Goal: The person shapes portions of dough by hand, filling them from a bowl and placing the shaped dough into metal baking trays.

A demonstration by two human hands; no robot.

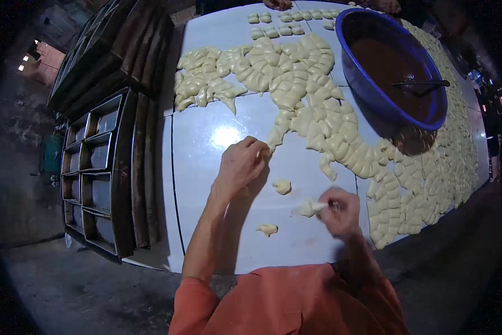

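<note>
My left hand [244, 163] is closed at the tip of a narrow strip of pale dough [281, 129], its fingers pinched on the end. That strip joins a large sheet of soft dough pieces [329, 125] pressed side by side across the white tabletop [206, 162]. Lower right, my right hand [341, 211] pinches a small dough piece [309, 208], slightly blurred, just above or on the table. Between my arms lie two loose lumps, one dough lump [282, 186] near the middle and another dough lump [267, 229] closer to me.
A blue tub [346, 53] with brown contents and a dark-handled utensil [421, 84] stands at the right on the dough-covered table. Stacked metal baking pans [97, 167] line the left edge. Small dough rolls [276, 31] sit in rows at the far side, near another person's hand [277, 4].
</note>
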